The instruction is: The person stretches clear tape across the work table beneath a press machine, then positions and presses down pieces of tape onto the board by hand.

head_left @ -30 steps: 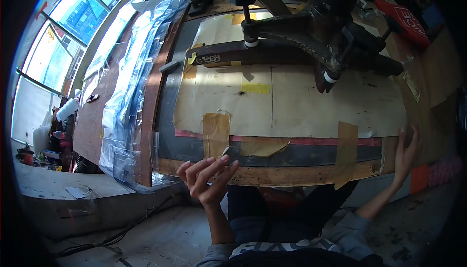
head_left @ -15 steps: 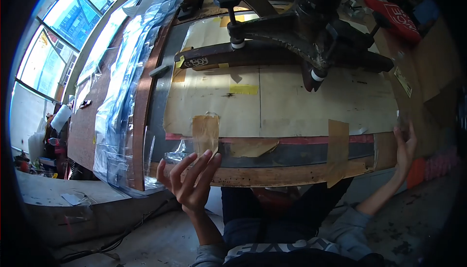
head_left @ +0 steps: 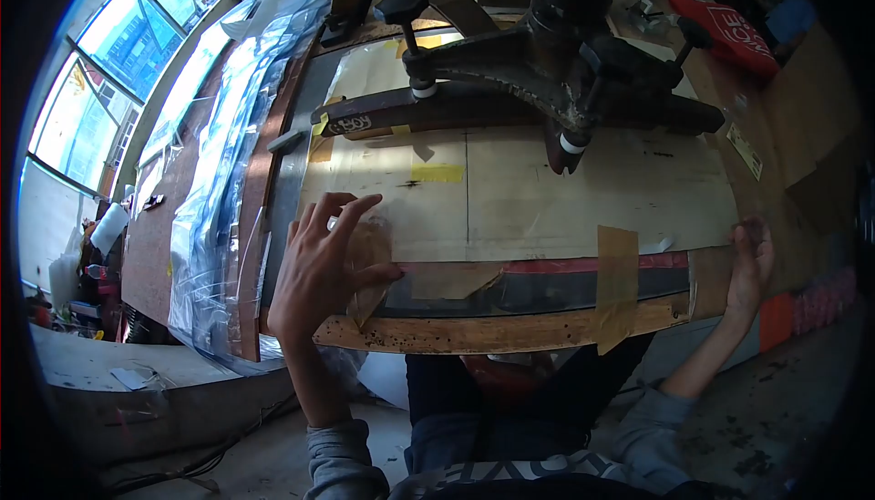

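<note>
My left hand point(head_left: 314, 268) is over the front left corner of the pale sheet point(head_left: 529, 199), thumb and fingers spread apart. Between thumb and forefinger lies a brown tape strip point(head_left: 369, 290), partly hidden, with glossy clear film around it. At the sheet's right front corner is my right hand point(head_left: 752, 263), fingers curled together; whatever they pinch is too small to make out. A second brown tape strip point(head_left: 617, 281) crosses the red-edged dark band point(head_left: 547, 290) onto the wooden front edge point(head_left: 501, 331). Above the sheet stands a black metal press frame point(head_left: 510, 58) with a crossbar point(head_left: 638, 115).
Clear plastic film point(head_left: 219, 172) covers a brown board point(head_left: 150, 245) at the left. A small grey block point(head_left: 286, 142) lies left of the sheet. A red bag point(head_left: 725, 35) sits at the back right, and cardboard point(head_left: 802, 144) stands along the right.
My left hand has moved up and left, from the front edge to over the tape and sheet corner. My right fingers have curled in more. The view has shifted slightly.
</note>
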Motion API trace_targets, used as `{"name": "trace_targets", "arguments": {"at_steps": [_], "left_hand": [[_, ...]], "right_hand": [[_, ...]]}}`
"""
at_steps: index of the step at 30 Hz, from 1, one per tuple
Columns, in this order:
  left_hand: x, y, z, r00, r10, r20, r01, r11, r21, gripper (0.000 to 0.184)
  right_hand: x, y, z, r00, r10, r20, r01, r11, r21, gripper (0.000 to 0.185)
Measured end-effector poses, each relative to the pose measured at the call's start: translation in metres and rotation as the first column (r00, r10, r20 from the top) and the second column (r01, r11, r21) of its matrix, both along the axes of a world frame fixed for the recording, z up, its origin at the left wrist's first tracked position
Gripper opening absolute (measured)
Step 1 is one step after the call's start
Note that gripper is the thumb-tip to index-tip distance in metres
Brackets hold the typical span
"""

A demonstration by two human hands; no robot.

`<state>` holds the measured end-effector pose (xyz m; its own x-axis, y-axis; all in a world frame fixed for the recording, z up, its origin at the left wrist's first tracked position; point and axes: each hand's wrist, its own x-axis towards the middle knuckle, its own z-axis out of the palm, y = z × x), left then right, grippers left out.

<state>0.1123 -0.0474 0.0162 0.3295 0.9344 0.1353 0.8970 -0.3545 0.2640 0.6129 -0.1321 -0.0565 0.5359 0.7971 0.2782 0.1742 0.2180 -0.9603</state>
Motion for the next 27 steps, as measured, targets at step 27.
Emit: {"name": "trace_targets", "arguments": {"at_steps": [27], "left_hand": [[-0.016, 0.007, 0.024, 0.612, -0.245, 0.752, 0.357, 0.934, 0.014, 0.029]], "right_hand": [[0.015, 0.003, 0.003, 0.932, -0.186, -0.312, 0.218, 0.973, 0.072, 0.014]]}}
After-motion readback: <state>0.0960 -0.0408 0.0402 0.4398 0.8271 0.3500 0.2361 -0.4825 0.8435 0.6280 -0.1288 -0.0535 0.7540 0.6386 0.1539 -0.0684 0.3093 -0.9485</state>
